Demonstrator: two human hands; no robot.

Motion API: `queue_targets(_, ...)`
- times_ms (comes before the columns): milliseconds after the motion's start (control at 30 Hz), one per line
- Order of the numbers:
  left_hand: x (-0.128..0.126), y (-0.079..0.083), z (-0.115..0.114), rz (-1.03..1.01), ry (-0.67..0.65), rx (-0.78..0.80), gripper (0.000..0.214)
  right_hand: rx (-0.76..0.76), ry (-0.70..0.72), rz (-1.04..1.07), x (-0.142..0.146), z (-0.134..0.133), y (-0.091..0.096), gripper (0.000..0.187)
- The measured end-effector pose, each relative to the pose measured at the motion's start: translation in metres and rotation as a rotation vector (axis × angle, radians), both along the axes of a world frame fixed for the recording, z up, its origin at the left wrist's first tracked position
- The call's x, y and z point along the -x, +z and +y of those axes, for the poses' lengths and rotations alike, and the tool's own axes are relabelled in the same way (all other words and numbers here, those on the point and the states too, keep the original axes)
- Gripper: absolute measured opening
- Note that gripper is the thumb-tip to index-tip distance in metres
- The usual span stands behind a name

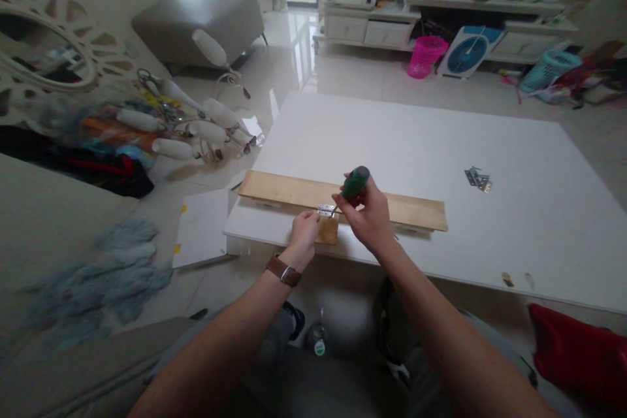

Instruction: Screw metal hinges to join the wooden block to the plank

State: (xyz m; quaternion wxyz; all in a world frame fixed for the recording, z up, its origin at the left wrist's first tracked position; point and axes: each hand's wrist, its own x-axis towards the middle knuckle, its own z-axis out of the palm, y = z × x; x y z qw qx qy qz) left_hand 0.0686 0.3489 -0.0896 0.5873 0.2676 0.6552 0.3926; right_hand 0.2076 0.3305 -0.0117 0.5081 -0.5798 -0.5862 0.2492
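Hinge point(326, 210) spans board point(294, 189) and block point(329, 232), fastening seemingly unfinished. Right hand point(368, 215) grips screwdriver point(356, 181); left hand point(304, 230), at seven o'clock, pinches block.

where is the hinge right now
In the head view, the hinge sits centre frame on the near edge of the wooden plank, between the left hand and the screwdriver.

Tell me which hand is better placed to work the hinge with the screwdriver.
Probably the right: the right hand grips the green screwdriver, tip down at the hinge, while the left hand steadies the small wooden block below it.
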Motion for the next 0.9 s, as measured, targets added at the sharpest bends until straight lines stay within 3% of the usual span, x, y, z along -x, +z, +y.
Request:
queue_targets(200, 0.000, 0.000, -0.001, -0.022, 0.007, 0.015, 0.005, 0.032, 0.074, 0.017, 0.006, 0.000, 0.007, 0.025)
queue_targets(533, -0.001, -0.007, 0.000, -0.069, 0.020, 0.003, 0.008, 0.001, -0.008, -0.051, 0.006, 0.006, 0.000, 0.021)
queue_targets(900, -0.002, -0.010, -0.003, -0.117, 0.021, 0.008, 0.008, 0.023, 0.076, 0.009, 0.008, 0.002, 0.004, 0.021)
